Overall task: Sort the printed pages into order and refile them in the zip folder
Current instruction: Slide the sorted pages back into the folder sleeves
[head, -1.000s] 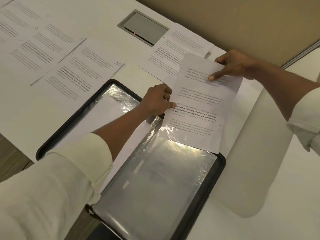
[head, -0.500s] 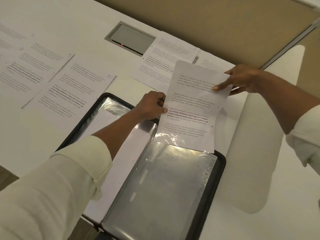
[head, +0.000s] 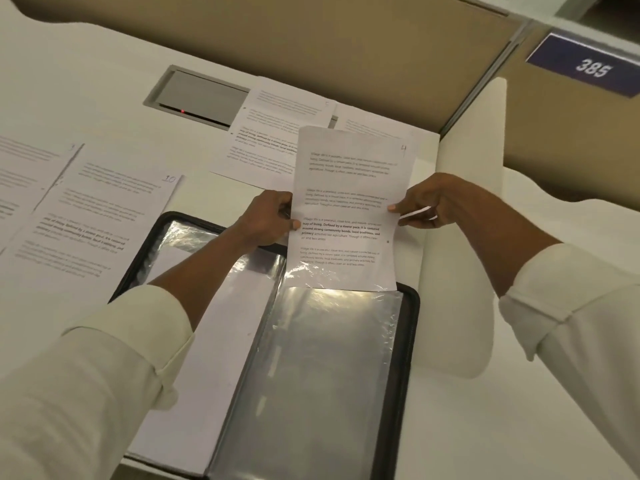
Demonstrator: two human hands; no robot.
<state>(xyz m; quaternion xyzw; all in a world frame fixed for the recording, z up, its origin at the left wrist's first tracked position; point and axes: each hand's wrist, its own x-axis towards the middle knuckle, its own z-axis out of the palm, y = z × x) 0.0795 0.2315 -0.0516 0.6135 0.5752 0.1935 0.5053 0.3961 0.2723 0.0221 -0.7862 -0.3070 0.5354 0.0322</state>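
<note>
A black zip folder [head: 405, 358] lies open on the white desk, its clear plastic sleeves [head: 322, 372] shining. Both hands hold a printed page [head: 346, 188] numbered 4 upright over the right sleeve. The page's bottom edge sits inside the sleeve's top opening. My left hand [head: 266, 220] pinches the page's left edge and my right hand [head: 426, 202] pinches its right edge. A white sheet [head: 211, 341] fills the left sleeve, partly hidden by my left forearm.
More printed pages lie on the desk: one numbered 10 [head: 97, 216] at left, others [head: 266, 133] behind the held page and at the far left edge. A grey cable hatch [head: 201, 95] is set in the desk. A tan partition and white divider [head: 467, 202] stand at right.
The page has turned more upright and squarer over the right sleeve. My right hand slid from the top corner down to the middle of the right edge. The camera tilted upward.
</note>
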